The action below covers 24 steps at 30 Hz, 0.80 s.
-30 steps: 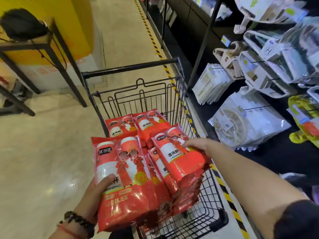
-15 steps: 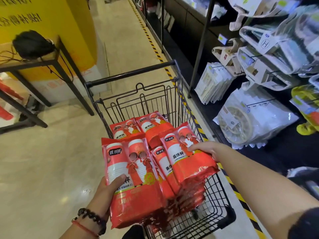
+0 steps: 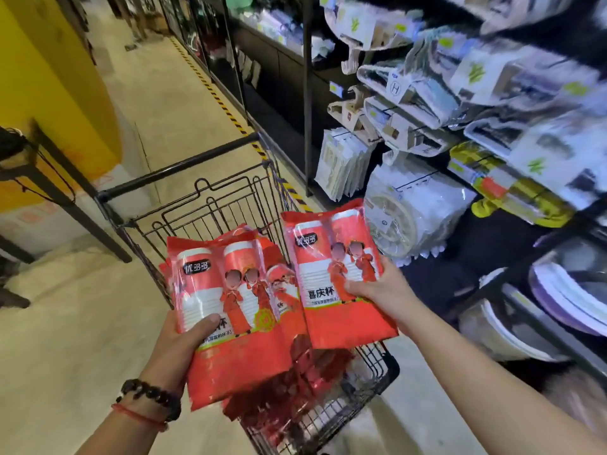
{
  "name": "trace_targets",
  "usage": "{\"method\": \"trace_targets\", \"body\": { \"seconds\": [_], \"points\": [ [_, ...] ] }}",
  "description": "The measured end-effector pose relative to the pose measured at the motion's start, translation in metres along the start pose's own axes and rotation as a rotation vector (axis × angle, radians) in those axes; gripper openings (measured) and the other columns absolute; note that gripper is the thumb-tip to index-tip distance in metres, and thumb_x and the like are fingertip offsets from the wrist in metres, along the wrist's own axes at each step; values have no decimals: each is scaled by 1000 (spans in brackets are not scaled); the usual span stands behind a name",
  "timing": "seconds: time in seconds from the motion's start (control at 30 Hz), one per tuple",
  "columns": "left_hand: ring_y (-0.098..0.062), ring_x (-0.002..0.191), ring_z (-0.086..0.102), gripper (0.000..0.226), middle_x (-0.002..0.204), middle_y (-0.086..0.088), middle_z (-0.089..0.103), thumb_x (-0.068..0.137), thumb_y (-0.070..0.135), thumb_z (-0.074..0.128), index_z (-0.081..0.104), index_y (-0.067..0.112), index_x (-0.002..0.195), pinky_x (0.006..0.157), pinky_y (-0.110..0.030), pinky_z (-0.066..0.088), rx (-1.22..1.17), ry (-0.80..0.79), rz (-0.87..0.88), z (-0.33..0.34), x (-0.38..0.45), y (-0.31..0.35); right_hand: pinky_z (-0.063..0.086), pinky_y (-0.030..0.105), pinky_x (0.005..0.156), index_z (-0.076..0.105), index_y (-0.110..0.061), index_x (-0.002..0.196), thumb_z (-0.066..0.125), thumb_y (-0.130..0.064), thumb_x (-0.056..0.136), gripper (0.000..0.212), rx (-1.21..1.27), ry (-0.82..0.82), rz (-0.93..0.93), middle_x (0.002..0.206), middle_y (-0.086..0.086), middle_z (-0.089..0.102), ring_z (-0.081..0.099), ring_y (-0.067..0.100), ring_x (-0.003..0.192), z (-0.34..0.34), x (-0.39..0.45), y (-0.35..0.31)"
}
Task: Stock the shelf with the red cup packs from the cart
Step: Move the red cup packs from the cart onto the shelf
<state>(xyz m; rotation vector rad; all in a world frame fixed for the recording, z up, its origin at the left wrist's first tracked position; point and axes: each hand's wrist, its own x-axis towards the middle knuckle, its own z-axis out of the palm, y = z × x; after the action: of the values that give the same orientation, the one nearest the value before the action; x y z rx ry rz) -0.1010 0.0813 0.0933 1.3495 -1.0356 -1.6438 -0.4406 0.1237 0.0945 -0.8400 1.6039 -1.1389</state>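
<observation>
Two bundles of red cup packs were up out of the cart (image 3: 230,205), one in each of my hands. My left hand (image 3: 184,339) gripped the lower edge of a fanned stack of packs (image 3: 230,310), thumb pressed across the front, fingers hidden behind. My right hand (image 3: 377,287) pinched a separate pack (image 3: 328,274) from its right side, thumb on the printed face, and held it tilted toward the shelf (image 3: 492,264). More packs lay crumpled in the cart's basket below, so I judged the job was far from finished.

I was at the carrying step: packs lifted, none placed. The shelf to my right was crowded with hanging white and clear packaged goods (image 3: 407,215) and stacked plates (image 3: 578,300) lower down; where the red packs belonged, I could not tell. The next move called for finding a free hook or gap, then bringing the right-hand pack over to it without snagging the neighbouring bags. The slippery film meant the left stack could slide apart if my grip loosened.
</observation>
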Motion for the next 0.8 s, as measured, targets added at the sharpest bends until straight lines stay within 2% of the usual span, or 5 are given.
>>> {"method": "trace_targets", "body": {
  "seconds": [0.13,0.33,0.47,0.67,0.8],
  "points": [
    [-37,101,70,90,116,-12,72,46,49,92,60,20,125,86,-50,54,75,-136,115,20,3,12,54,30,74,63,-20,102,85,4,67,48,78,192,-54,89,-6,78,72,8,80,-37,-52,1],
    [-35,100,70,108,117,-12,71,39,52,94,54,15,132,75,-39,60,115,-373,206,51,1,20,59,42,84,61,-19,112,90,-19,52,67,141,465,-123,101,1,77,74,22,93,-62,-142,6],
    [-32,96,70,97,115,-14,72,43,43,93,56,13,128,77,-40,60,96,-528,213,66,-12,15,58,42,86,59,-16,122,86,-15,54,73,213,653,-152,109,6,75,72,25,97,-60,-207,20],
    [-37,108,67,90,120,-14,70,54,40,90,53,11,130,92,-50,53,120,-749,218,97,-40,2,58,44,85,60,-21,119,86,-18,55,69,236,867,-135,109,5,75,73,25,95,-54,-299,44],
    [-31,98,70,88,114,-13,72,45,49,93,62,16,120,84,-42,56,136,-865,197,130,-68,-2,58,41,83,60,-22,114,88,-8,61,62,252,1016,-139,107,5,75,73,22,93,-52,-355,52]
  ]
}}
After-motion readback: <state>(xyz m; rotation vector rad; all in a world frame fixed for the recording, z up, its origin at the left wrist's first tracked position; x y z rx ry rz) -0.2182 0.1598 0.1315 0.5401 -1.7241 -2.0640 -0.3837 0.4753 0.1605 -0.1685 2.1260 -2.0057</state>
